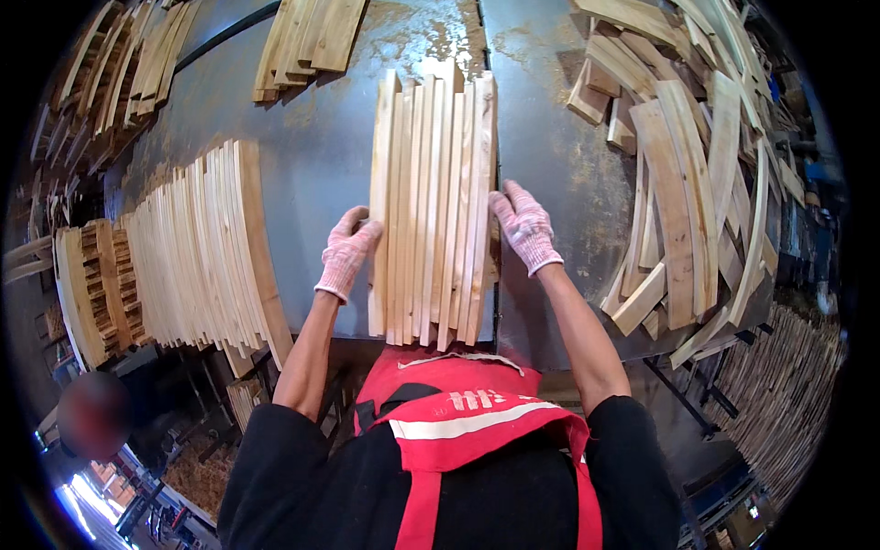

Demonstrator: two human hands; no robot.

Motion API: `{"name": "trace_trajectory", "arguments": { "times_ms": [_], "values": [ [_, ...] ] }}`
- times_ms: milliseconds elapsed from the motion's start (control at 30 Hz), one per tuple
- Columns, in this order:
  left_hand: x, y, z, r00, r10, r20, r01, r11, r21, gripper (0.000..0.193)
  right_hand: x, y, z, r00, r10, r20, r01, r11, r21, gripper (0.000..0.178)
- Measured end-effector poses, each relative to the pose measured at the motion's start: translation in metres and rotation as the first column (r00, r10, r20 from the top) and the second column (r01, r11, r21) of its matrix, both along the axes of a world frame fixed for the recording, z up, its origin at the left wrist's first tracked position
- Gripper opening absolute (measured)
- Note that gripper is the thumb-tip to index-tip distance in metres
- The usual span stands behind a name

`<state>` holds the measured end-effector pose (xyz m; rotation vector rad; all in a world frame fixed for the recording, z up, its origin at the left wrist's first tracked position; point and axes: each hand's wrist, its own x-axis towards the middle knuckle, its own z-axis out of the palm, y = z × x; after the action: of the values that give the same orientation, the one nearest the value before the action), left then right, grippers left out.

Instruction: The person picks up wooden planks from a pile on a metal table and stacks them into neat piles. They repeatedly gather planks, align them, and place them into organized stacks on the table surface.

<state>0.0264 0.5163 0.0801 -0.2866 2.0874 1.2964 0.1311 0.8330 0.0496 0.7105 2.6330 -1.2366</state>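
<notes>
A bundle of pale wooden strips [431, 211] stands on edge, side by side, on the grey metal table in front of me. Its ends are uneven at both the far and near sides. My left hand [350, 249], in a pink and white knit glove, presses against the bundle's left side with its thumb toward the wood. On the opposite side my right hand [527, 227], gloved alike, bears on the outermost strip. The bundle is thus held between both hands. The undersides of the fingers are partly hidden.
A long row of wooden strips [197, 247] lies to the left, beside a stacked pile [96, 284]. More boards [307, 46] rest at the far side. Curved offcuts [674, 202] heap up on the right. The metal table [302, 174] carries sawdust. A person [92, 417] is at lower left.
</notes>
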Motion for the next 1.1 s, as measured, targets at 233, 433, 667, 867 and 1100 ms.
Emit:
{"name": "trace_trajectory", "arguments": {
  "times_ms": [233, 433, 667, 867, 1100],
  "values": [
    [-0.031, 0.027, -0.086, 0.855, -0.029, -0.519, 0.057, 0.998, 0.039, 0.071, -0.047, -0.029, 0.007, 0.955, 0.013, 0.297, -0.094, 0.961, 0.258, 0.090],
    [-0.023, 0.026, -0.063, 0.935, 0.281, 0.214, -0.352, 0.797, 0.490, 0.088, -0.039, -0.079, 0.008, 0.936, -0.346, -0.062, 0.314, 0.902, -0.297, 0.085],
    [-0.039, 0.008, 0.003, 0.929, 0.242, 0.281, -0.367, 0.707, 0.604, 0.100, -0.040, -0.091, 0.033, 0.933, -0.348, 0.094, 0.354, 0.839, -0.412, 0.079],
    [-0.065, -0.013, 0.113, 0.869, 0.093, -0.487, 0.159, 0.877, 0.452, 0.096, -0.043, -0.095, 0.075, 0.699, -0.456, -0.551, 0.112, 0.830, -0.546, 0.076],
    [-0.009, -0.038, 0.169, 0.816, 0.109, -0.568, 0.244, 0.826, 0.508, 0.059, 0.008, -0.076, 0.102, 0.765, -0.204, -0.612, -0.024, 0.939, -0.343, 0.073]
  ]
}}
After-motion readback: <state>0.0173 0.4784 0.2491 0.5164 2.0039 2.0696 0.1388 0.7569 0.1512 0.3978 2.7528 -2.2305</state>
